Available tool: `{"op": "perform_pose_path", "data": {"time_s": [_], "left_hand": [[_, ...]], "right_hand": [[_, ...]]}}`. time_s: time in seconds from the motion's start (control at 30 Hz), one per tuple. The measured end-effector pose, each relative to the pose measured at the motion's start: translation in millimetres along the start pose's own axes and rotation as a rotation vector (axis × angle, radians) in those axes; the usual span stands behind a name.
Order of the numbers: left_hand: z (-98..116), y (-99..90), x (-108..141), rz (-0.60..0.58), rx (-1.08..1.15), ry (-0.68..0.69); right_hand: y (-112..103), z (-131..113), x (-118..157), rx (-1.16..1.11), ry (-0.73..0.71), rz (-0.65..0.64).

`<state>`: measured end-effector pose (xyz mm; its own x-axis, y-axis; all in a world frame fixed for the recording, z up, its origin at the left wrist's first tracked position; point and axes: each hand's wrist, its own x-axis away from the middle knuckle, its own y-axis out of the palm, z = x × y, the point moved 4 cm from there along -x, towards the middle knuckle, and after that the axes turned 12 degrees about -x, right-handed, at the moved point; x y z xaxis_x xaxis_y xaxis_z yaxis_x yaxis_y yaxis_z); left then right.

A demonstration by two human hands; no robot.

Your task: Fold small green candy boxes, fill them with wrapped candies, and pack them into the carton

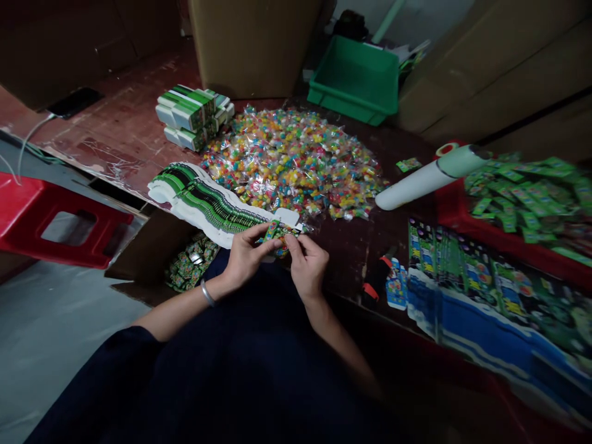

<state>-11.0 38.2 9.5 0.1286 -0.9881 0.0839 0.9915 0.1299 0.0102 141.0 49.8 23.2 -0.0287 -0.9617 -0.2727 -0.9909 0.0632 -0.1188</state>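
Note:
My left hand [247, 256] and my right hand [308, 262] meet at the table's front edge, fingers pinched on a small green printed carton [279, 234] between them. A metal bangle circles my left wrist. Beside the hands, a long fanned row of flat green and white cartons [203, 203] runs to the upper left. Behind it lies a large heap of clear packets of colourful candy [296, 160]. Below the row, an open cardboard box [139, 262] contains many small green packs [192, 262].
Bundled cartons [185, 114] stand behind the row. A green bin [354, 80] is at the back. Rightward are a white roll [411, 188], a red tray [451, 200] of green packs and blue printed sheets [481, 314]. A red stool [60, 222] stands left.

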Motion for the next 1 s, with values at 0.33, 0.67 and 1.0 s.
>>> {"op": "perform_pose_path", "data": {"time_s": [0.33, 0.67, 1.0], "left_hand": [[3.4, -7.6, 5.5, -0.173, -0.182, 0.160], [5.3, -16.1, -6.1, -0.303, -0.056, 0.116], [6.8, -14.0, -5.8, -0.270, 0.096, 0.030]], "right_hand": [[2.1, 10.8, 0.3, -0.095, -0.146, 0.088], [0.2, 6.1, -0.1, -0.034, -0.216, -0.045], [0.7, -2.8, -13.2, -0.129, -0.235, -0.059]]}}
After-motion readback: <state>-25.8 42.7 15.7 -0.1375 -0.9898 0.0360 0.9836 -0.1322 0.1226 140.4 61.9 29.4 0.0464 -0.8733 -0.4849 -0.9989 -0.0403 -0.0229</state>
